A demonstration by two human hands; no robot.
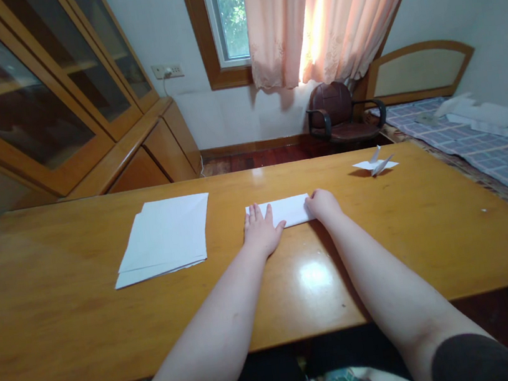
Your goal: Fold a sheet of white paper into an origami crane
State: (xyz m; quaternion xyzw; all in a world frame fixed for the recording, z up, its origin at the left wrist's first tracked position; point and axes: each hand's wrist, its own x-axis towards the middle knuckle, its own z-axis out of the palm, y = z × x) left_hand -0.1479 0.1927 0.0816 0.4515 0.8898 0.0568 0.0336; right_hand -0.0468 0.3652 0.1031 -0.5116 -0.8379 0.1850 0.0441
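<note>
A white sheet of paper (291,210), folded into a narrow rectangle, lies flat on the wooden table (66,330) in front of me. My left hand (261,230) presses on its left end with the fingers spread. At the right end, my right hand (324,206) has its fingers curled in a pinch on the paper's edge; the fingertips are partly hidden. To the left of my hands rests a stack of white paper sheets (165,234), slightly out of line. A folded paper crane (377,165) sits toward the far right of the table.
Beyond the table stands a brown armchair (340,112) under pink curtains (287,22). A glass-fronted cabinet (127,132) runs along the left wall. On the right is a bed (453,124) with a checked cover and white items on it. Small scraps dot the table's right side.
</note>
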